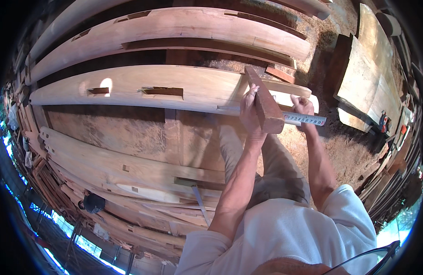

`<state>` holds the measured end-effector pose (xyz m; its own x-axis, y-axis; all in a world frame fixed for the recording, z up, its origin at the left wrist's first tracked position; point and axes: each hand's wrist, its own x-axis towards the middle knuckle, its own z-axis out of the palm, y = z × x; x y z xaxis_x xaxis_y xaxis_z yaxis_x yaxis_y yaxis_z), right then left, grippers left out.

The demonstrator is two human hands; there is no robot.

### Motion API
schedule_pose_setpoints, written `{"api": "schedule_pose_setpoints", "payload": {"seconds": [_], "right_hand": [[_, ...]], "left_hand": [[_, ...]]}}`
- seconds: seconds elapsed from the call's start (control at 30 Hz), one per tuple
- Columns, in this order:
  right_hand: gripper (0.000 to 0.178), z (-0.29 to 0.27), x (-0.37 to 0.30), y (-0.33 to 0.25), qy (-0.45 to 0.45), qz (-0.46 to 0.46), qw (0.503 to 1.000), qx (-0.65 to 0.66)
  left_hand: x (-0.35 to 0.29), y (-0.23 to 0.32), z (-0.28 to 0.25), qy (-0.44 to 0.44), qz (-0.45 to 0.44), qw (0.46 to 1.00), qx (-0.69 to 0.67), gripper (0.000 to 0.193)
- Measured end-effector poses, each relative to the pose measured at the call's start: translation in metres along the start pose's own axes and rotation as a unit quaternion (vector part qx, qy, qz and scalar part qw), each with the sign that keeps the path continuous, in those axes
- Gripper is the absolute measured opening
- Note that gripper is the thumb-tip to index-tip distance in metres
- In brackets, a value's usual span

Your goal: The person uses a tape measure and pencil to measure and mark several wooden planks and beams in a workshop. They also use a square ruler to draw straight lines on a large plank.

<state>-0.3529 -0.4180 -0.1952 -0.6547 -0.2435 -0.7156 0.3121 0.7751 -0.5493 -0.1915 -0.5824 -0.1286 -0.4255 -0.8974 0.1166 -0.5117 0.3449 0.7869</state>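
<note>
A long pale timber with rectangular mortises cut in it lies across in front of me. Over its right end sits a reddish-brown wooden block, slanting toward me. My left hand is closed on the block's left side. Beside the block's near end, a white measuring rule with printed marks lies along the near edge of the timber. My right hand is closed on this rule, thumb side up by the timber's end; part of the rule is hidden behind the block and the fingers.
More shaped timbers lie beyond, and another notched timber rests on the near left. A large pale slab stands at the right, above shavings on the floor. A dark-clothed person is far off at lower left.
</note>
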Motion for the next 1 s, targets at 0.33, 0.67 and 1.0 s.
{"api": "schedule_pose_setpoints", "payload": {"seconds": [0.33, 0.67, 1.0], "right_hand": [[0.062, 0.093, 0.007, -0.112, -0.244, -0.446, 0.847, -0.153], [0.066, 0.148, 0.044, -0.076, -0.102, -0.389, 0.825, -0.397], [0.033, 0.134, 0.043, -0.110, -0.075, -0.305, 0.728, -0.610]], "left_hand": [[0.005, 0.001, -0.008, -0.006, -0.061, 0.995, -0.079, 0.057], [-0.076, -0.048, -0.114, -0.118, -0.166, 0.978, 0.054, 0.047], [-0.254, -0.090, -0.197, -0.174, -0.568, 0.804, 0.016, 0.035]]}}
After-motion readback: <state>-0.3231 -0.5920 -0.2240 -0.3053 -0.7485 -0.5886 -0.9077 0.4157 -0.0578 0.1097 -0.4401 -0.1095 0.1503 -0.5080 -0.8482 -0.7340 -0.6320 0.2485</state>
